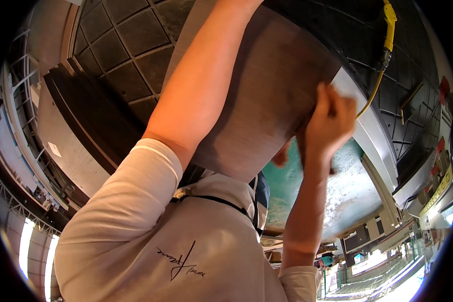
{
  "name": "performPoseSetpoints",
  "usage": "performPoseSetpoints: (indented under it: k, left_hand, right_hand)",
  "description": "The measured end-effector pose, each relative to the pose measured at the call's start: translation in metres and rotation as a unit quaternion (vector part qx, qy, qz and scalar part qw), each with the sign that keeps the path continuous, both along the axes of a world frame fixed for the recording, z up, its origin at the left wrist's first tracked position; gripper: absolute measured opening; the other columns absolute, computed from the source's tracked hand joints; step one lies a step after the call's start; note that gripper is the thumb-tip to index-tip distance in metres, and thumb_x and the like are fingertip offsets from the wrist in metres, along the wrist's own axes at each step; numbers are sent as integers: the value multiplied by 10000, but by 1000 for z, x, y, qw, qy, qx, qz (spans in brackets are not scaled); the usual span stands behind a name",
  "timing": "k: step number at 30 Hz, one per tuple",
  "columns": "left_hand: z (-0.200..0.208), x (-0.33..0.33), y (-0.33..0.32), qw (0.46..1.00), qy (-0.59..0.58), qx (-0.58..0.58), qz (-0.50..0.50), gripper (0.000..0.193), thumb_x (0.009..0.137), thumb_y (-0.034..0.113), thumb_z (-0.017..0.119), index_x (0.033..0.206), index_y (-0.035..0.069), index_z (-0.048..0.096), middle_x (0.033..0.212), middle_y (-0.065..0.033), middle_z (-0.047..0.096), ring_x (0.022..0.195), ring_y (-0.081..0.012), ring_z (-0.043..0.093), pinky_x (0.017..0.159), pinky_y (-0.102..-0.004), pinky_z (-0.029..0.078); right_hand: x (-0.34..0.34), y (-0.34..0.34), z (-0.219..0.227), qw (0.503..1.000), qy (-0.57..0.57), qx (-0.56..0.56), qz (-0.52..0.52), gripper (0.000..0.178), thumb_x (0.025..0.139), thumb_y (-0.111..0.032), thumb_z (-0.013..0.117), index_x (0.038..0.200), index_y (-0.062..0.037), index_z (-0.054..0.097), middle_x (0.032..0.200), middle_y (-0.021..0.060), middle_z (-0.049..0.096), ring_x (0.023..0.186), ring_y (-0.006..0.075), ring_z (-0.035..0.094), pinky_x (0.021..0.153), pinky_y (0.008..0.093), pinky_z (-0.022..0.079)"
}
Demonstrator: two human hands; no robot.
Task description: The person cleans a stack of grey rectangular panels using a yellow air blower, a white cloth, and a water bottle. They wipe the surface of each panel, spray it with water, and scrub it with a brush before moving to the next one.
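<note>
A large brown-grey flat sheet stretches away in front of my body, its near corner close to my waist. My left forearm crosses over its left part, and my left hand lies beyond the top edge of the view. At the sheet's right edge is my right hand, smeared a little by motion. Its fingers are curled together, and whatever they may hold is hidden. Just left of my right wrist, below the sheet's edge, shows a blurred reddish-brown shape that I cannot make out.
Dark grooved table surfaces lie on both sides of the sheet. A pale metal strip runs along the right side. A yellow air gun with a yellow hose lies at the far right. Below is a worn green floor.
</note>
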State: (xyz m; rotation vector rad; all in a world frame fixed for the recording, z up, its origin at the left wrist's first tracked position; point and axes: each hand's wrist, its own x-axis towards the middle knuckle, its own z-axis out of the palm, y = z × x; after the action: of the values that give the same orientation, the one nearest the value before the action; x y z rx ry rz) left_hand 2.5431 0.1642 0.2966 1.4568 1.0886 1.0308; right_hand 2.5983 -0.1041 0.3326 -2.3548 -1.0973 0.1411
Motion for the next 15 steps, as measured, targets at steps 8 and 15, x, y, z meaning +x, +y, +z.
performPoseSetpoints:
  k: [8,15]
  left_hand:
    - [1,-2,5,1000,-1,-5,14,263,1013,240,692,950,-14,726,699,-42,700,582,-106,649,541,-284,530]
    - [22,-6,-11,998,-57,21,-6,247,1018,250,706,1009,5,740,740,-56,712,622,-93,653,588,-255,529]
  right_hand:
    - [-21,-37,-13,999,27,25,23,113,893,-123,822,973,-48,795,854,91,619,744,238,631,663,356,539]
    - [47,26,90,919,310,181,-163,192,963,-152,776,1035,25,761,882,10,675,768,64,605,645,229,471]
